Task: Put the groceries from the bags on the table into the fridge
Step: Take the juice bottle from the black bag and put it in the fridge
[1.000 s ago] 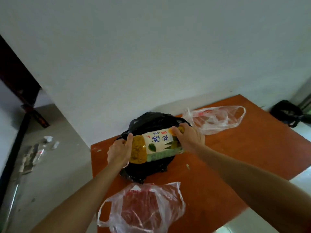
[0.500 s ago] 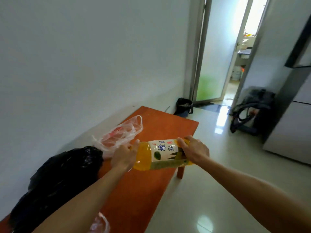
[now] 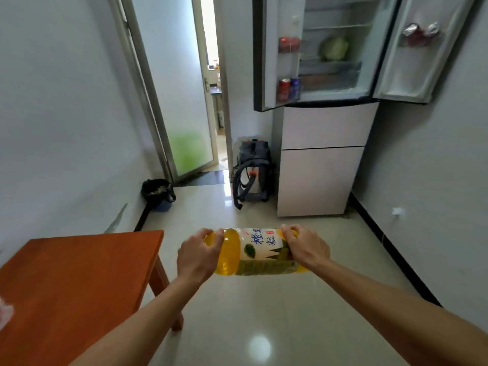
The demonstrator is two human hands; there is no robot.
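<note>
A large bottle of orange juice (image 3: 250,252) with a white and green label lies sideways in the air over the floor. My left hand (image 3: 196,256) grips its left end and my right hand (image 3: 307,247) grips its right end. Straight ahead stands the fridge (image 3: 322,159), its two upper doors swung open. A green cabbage (image 3: 334,47) sits on a shelf inside and cans (image 3: 287,87) stand in the left door rack. The orange table (image 3: 74,281) is at my lower left, with a sliver of a plastic bag (image 3: 5,311) at the frame's left edge.
A grey vacuum cleaner (image 3: 253,173) with a hose stands left of the fridge. A black-lined bin (image 3: 157,192) sits by the left wall beside a frosted glass door (image 3: 184,122) that stands open. Tiled floor stretches between me and the fridge.
My view has swung right, from the bags on the table to the fridge. Both hands carried the juice bottle off the table and out over the floor.
</note>
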